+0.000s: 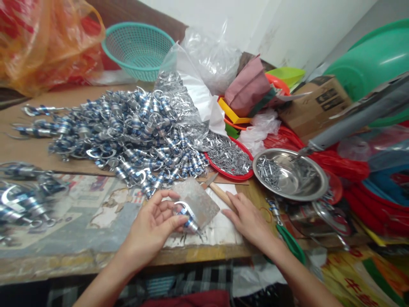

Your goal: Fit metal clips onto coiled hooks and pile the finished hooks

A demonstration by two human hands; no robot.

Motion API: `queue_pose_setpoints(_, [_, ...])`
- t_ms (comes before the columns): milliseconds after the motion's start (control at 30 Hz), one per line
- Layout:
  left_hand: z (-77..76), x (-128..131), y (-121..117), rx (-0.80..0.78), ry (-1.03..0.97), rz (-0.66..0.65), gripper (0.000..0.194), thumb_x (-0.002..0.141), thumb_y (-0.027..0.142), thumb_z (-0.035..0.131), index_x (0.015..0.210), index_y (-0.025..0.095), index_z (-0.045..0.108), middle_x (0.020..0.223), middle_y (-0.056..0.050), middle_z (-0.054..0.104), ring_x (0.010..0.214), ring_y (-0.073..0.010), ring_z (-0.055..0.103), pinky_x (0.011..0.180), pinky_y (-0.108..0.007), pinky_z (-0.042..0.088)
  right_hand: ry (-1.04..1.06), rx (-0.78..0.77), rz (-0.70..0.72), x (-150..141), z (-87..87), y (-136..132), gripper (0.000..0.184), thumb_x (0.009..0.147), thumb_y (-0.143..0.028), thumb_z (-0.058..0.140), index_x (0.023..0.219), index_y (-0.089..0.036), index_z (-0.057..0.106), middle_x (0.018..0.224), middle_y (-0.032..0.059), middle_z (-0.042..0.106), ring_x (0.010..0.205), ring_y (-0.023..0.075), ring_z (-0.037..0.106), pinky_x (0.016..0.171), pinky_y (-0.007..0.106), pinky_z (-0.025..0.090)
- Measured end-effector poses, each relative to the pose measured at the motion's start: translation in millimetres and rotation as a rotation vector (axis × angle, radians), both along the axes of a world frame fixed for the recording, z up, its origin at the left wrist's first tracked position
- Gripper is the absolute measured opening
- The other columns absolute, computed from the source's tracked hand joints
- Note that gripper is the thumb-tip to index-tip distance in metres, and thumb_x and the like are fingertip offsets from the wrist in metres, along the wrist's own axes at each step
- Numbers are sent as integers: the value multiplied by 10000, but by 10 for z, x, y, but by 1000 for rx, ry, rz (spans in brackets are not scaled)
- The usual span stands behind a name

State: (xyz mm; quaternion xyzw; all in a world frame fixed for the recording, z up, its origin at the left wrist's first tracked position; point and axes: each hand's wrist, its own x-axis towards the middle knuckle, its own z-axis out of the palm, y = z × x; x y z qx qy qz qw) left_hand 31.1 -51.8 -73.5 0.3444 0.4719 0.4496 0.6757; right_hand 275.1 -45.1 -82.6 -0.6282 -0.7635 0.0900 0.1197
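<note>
Pinched between the thumb and fingers of my left hand (156, 221) is a small silver-and-blue metal fitting (191, 222) with a curved hook. It is over the near left edge of a flat grey metal plate (196, 200). My right hand (247, 215) is closed round the wooden handle of a hammer (220, 194). The hammer's dark head rests at the plate's far edge. Beyond my hands lies a big heap of similar fittings (128, 128), and a smaller group (27, 202) is at the left.
Small metal pieces fill a red tray (246, 174) and partly cover a steel bowl (294, 153). A grey bar (354, 115) slants over the bowl. Green-handled pliers (290, 243) hang near the table's front edge. A turquoise basket (140, 47) and cardboard box (316, 104) stand behind.
</note>
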Motion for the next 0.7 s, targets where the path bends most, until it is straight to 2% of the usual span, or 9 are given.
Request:
queue_pose_setpoints(67, [-4, 2, -1, 5, -12, -5, 446, 567, 216, 759, 910, 191, 475, 701, 28, 630, 648, -139, 625, 563, -248, 548, 46, -40, -17, 40, -4, -21, 222, 842, -264, 506, 1031, -178, 584, 878, 61, 597, 809, 208, 603, 701, 332, 490])
queue_pose_setpoints(167, [-13, 4, 1, 14, -14, -10, 443, 577, 208, 751, 914, 194, 464, 697, 33, 622, 642, -134, 620, 559, -247, 546, 168, 93, -4, -21, 183, -144, 206, 841, -239, 518, 1040, -197, 548, 931, 59, 614, 830, 190, 609, 713, 303, 497])
queue_pose_setpoints(300, [-19, 0, 2, 9, -1, 1, 473, 572, 215, 754, 939, 205, 455, 700, 37, 624, 632, -140, 630, 549, -243, 542, 242, 271, 191, -161, 543, -390, 462, 850, -146, 513, 1274, -309, 431, 1088, 38, 622, 961, 167, 606, 767, 258, 505])
queue_pose_setpoints(367, [-20, -2, -3, 13, -5, 4, 495, 575, 217, 753, 960, 209, 443, 704, 36, 630, 622, -141, 636, 546, -246, 542, 223, 333, 252, -199, 616, -485, 587, 849, -95, 488, 1352, -357, 335, 1096, 34, 622, 962, 166, 610, 733, 254, 519])
queue_pose_setpoints(467, [-25, -4, -10, 22, -27, -5, 513, 579, 208, 750, 973, 216, 422, 699, 36, 636, 621, -148, 641, 556, -266, 547, 122, 240, 326, -201, 545, -560, 615, 854, -55, 410, 1384, -344, 291, 1008, 47, 648, 834, 171, 642, 647, 269, 537])
queue_pose_setpoints(533, [-34, -1, -7, 24, -39, -4, 512, 581, 201, 747, 970, 219, 415, 699, 38, 636, 615, -147, 639, 557, -273, 549, 71, 180, 336, -189, 455, -582, 606, 850, -42, 383, 1383, -321, 308, 984, 55, 654, 800, 175, 646, 654, 285, 541])
queue_pose_setpoints(633, [-53, 6, 10, 34, -48, 3, 512, 586, 183, 744, 973, 217, 411, 696, 45, 630, 597, -131, 629, 540, -252, 542, 111, 286, 272, -205, 393, -606, 622, 840, -33, 409, 1383, -319, 309, 1050, 66, 639, 884, 185, 636, 728, 299, 532])
queue_pose_setpoints(700, [-60, 7, 19, 44, -56, -3, 512, 595, 171, 741, 985, 215, 412, 696, 46, 630, 594, -123, 624, 539, -242, 538, 119, 274, 290, -237, 406, -598, 599, 842, -41, 410, 1370, -315, 342, 1014, 61, 651, 844, 177, 642, 692, 282, 532])
